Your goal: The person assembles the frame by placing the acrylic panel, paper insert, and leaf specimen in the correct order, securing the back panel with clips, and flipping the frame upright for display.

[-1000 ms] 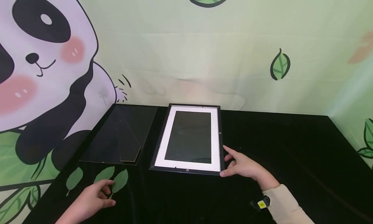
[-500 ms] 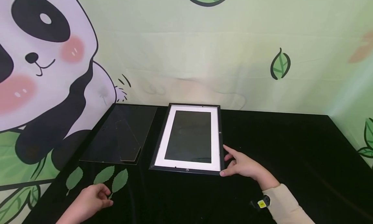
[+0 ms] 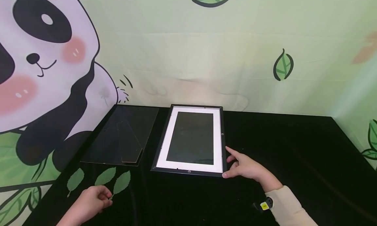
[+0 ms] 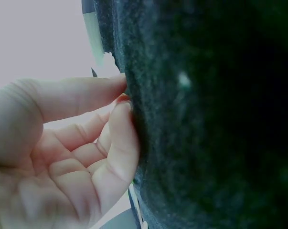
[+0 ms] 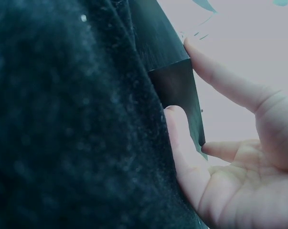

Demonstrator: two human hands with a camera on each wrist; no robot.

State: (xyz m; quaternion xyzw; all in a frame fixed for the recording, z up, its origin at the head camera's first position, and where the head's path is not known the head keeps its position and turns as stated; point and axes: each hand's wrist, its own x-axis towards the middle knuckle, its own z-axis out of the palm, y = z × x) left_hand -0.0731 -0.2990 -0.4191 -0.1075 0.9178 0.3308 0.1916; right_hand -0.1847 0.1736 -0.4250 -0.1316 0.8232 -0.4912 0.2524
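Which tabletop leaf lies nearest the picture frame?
The rightmost leaf, the one in the left hand's grip; the middle leaf and leftmost leaf lie farther left.

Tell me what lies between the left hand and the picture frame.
The rightmost green leaf, its stem at the left hand; past it, bare black cloth up to the picture frame. The head view shows this.
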